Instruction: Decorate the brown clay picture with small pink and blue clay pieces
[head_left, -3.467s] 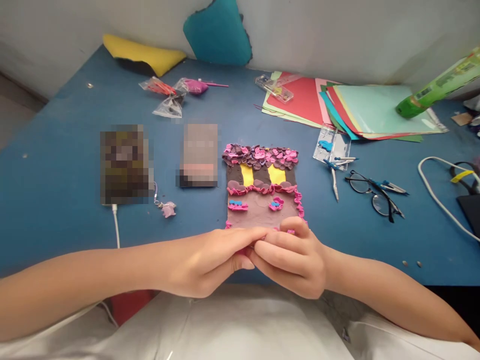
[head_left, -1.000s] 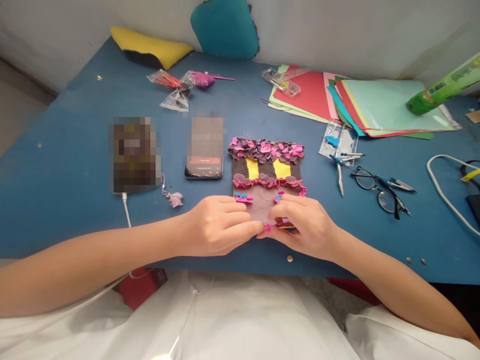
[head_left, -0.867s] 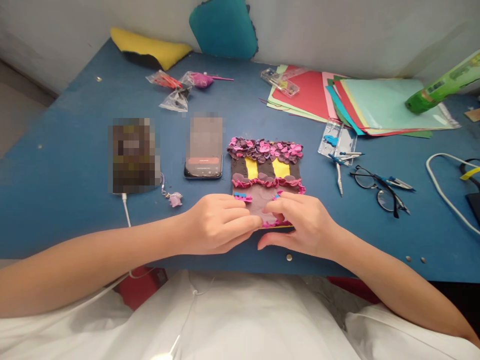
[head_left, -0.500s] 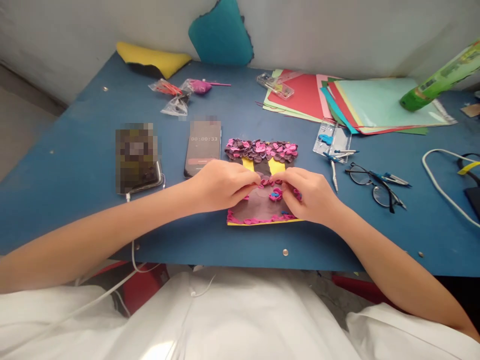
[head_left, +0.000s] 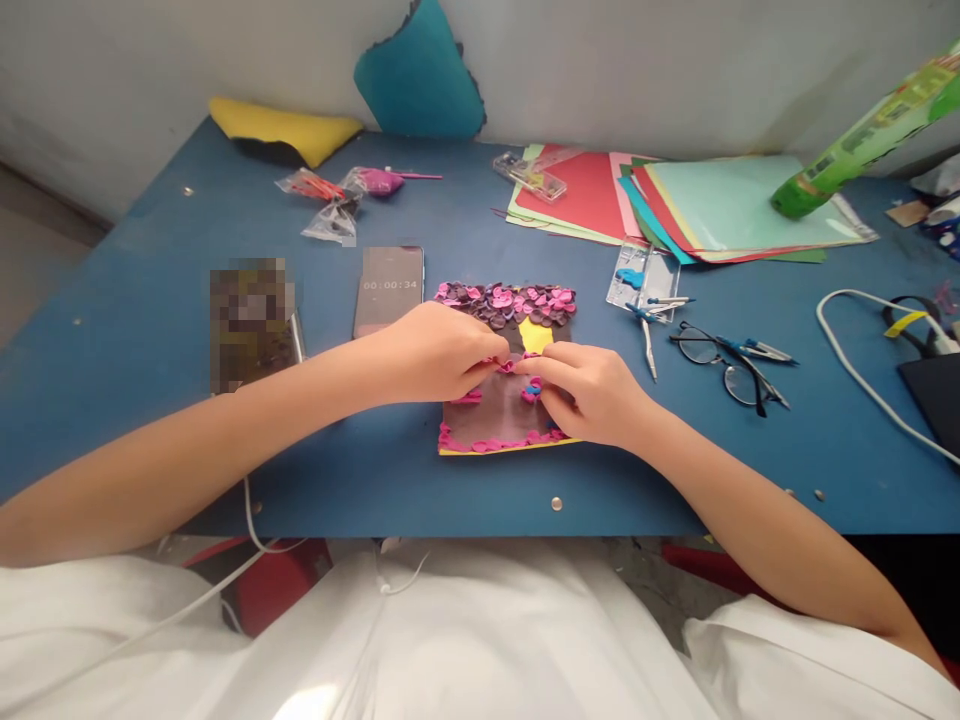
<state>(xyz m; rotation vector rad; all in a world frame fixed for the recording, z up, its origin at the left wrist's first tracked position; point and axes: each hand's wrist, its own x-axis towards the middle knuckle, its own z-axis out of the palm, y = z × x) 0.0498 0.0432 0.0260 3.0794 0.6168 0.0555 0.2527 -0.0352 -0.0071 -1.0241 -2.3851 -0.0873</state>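
A small clay picture (head_left: pixel 495 428) lies flat before me, with pink and dark purple petals (head_left: pixel 517 300) crowded along its top. Below them are dark and yellow areas, then a brownish panel edged in pink clay. My left hand (head_left: pixel 439 352) is closed in a pinch at a small pink clay piece (head_left: pixel 508 366) in the middle of the picture. From the other side, my right hand (head_left: pixel 596 392) reaches its index finger to the same piece, thumb apart from it. A pink and blue clay flower (head_left: pixel 532 390) shows just beside the right thumb. My hands cover parts of the picture.
A phone (head_left: pixel 391 285) with a running timer lies behind my left forearm, near a blurred-out device (head_left: pixel 255 330). Eyeglasses (head_left: pixel 697 345), compasses (head_left: pixel 646 340) and a clear case (head_left: pixel 664 275) are to the right. Coloured paper sheets (head_left: pixel 750 205) and a green tube (head_left: pixel 840 175) lie farther back.
The whole view has shifted slightly, so most things sit farther left. My right index finger has straightened toward the left fingertips. The phone timer went from 33 to 34 seconds.
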